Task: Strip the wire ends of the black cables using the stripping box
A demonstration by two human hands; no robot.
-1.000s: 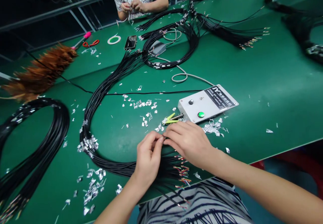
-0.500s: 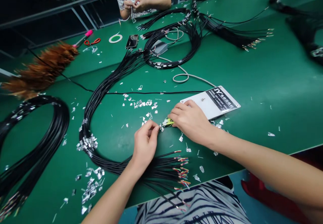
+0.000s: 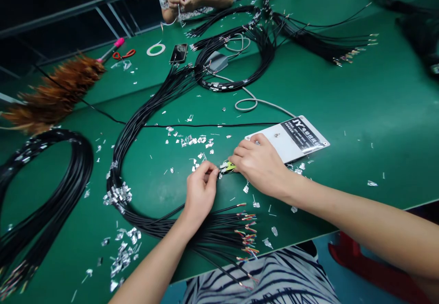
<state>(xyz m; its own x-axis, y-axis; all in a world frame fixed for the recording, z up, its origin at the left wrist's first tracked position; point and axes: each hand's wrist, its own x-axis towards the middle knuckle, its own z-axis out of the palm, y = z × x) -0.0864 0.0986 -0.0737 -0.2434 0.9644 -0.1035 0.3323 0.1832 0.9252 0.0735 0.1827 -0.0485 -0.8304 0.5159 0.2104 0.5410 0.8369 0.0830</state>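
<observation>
My left hand is closed in a pinch on a thin black cable, whose tip shows just past the fingertips. My right hand is wrapped round a small yellow-green hand tool with pale jaws; the palm hides most of it. The jaws meet the cable tip between my hands. Below my left forearm lies a bundle of black cables, with stripped, multicoloured wire ends fanning to the right. Behind my right hand sits a white device with a black label.
Foil scraps litter the green table. More cable coils lie left and far back. A brown feather duster, red-handled scissors, a tape roll and a phone lie behind. A co-worker's hands hold a white strip.
My left hand has shifted slightly right, bringing the cable tip up against the tool's jaws. My right hand stays nearly still. The view has turned a little.
</observation>
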